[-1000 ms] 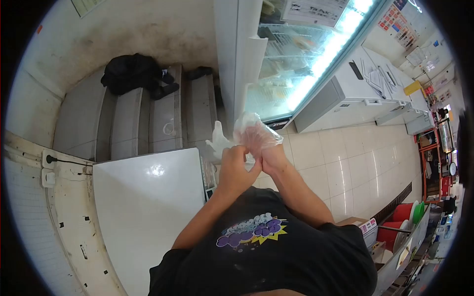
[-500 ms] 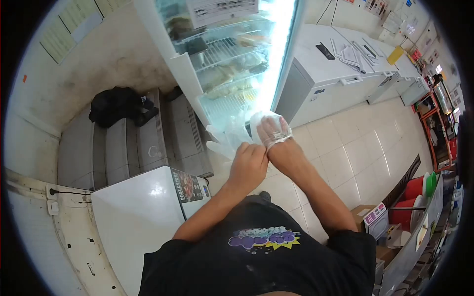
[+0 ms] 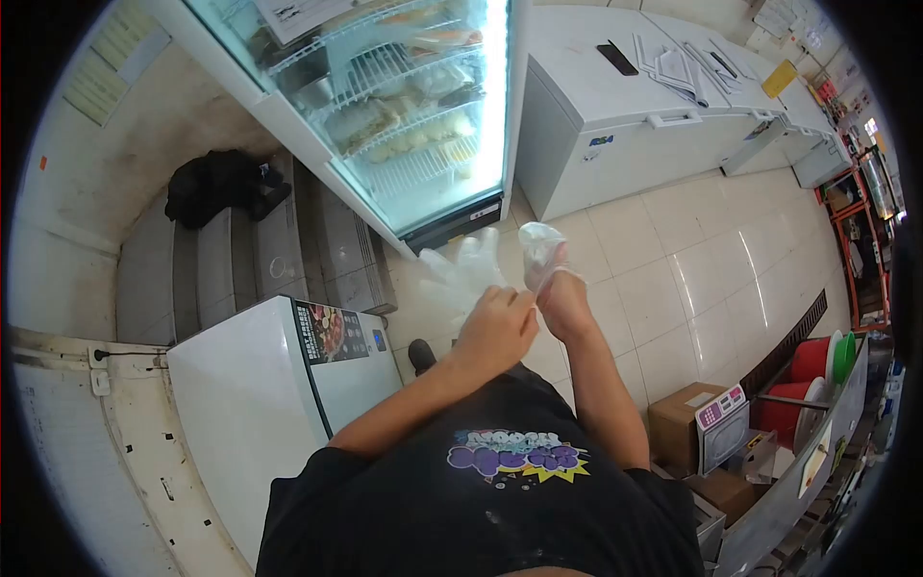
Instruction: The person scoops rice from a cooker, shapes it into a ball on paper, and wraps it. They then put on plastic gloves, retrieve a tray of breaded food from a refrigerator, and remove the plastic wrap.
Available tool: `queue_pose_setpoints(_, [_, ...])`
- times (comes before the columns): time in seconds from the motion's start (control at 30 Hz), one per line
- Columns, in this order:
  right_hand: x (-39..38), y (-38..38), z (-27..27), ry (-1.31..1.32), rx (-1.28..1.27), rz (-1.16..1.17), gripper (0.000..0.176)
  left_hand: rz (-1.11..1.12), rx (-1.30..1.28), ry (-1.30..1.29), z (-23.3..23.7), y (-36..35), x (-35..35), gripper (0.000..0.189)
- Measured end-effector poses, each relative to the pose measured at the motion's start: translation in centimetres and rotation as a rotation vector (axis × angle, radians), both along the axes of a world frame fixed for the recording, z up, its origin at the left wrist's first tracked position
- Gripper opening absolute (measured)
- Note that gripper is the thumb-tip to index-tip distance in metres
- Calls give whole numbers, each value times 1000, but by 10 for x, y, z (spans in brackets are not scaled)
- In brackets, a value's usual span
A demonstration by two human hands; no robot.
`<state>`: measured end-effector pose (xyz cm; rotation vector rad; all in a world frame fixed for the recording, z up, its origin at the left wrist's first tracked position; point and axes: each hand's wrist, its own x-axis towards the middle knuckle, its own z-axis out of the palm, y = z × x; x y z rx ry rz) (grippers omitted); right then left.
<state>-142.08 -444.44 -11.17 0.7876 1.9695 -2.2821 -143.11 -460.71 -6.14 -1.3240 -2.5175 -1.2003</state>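
My right hand (image 3: 565, 300) is partly inside a clear plastic glove (image 3: 540, 248), with its fingers stretched forward and blurred by the film. The glove's edge lies around the hand near the thumb. My left hand (image 3: 495, 329) is bare and closed, its fingertips pinching thin plastic beside the right hand. A second clear plastic glove (image 3: 463, 274), with its fingers spread, extends forward from the left hand. I cannot make out exactly which edge each left finger grips.
Ahead stands a lit glass-front fridge (image 3: 404, 125) with food on its shelves. A white appliance (image 3: 240, 385) is at my left, and chest freezers (image 3: 615, 163) line the right. A box (image 3: 683, 423) and scale (image 3: 723, 438) sit lower right. Dark steps (image 3: 231, 269) hold a black bag (image 3: 216, 188).
My view has shifted, bringing the fridge's base into sight. The right hand has turned more edge-on in its glove, and the loose glove stands out more spread.
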Motion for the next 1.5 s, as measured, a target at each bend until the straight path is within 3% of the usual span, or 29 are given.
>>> queue_pose_setpoints(0.07, [9,4,25,223,-622,-162,68,26,7,7,1,12,-1,24])
queue_pose_setpoints(0.13, [16,18,32,194,-607,-103,65,51,62,-24,9,31,-2,34])
queue_pose_setpoints(0.2, [14,28,48,287,-679,-56,55,53,117,7,13,52,-8,30])
queue_pose_setpoints(0.3, [10,32,77,344,-643,-131,47,85,221,97,21,77,-20,20])
queue_pose_setpoints(0.37, [5,46,78,355,-585,-163,43,-52,244,184,27,85,-28,15])
queue_pose_setpoints(0.47, [1,58,97,607,-372,-324,40,-177,309,126,45,91,-19,15])
queue_pose_setpoints(0.57, [1,63,107,737,-417,-467,36,-243,402,79,54,104,-19,14])
queue_pose_setpoints(0.67, [5,67,105,862,-514,-352,34,-230,471,46,58,108,-18,13])
queue_pose_setpoints(0.73, [9,66,105,817,-139,-202,37,-223,483,13,57,109,-19,12])
queue_pose_setpoints(0.83, [11,65,102,799,30,-305,40,-207,536,-25,50,109,-19,13])
queue_pose_setpoints(0.9, [11,80,100,743,69,-280,43,-299,493,-74,49,107,-19,14])
queue_pose_setpoints(1.03, [4,92,114,661,119,-284,52,-257,530,-105,44,124,-24,16])
queue_pose_setpoints(1.07, [0,99,110,686,-167,-247,63,-274,514,-61,45,129,-27,17])
queue_pose_setpoints(1.23, [2,100,150,634,-110,-151,71,-200,548,8,69,143,-21,24])
queue_pose_setpoints(1.3, [2,101,157,613,-283,-123,74,-133,541,54,82,153,-25,21])
queue_pose_setpoints(1.43, [-1,107,187,735,6,-189,75,-144,565,-35,108,177,-36,10])
queue_pose_setpoints(1.5, [-6,129,200,803,57,-274,74,-326,610,-96,123,182,-39,9])
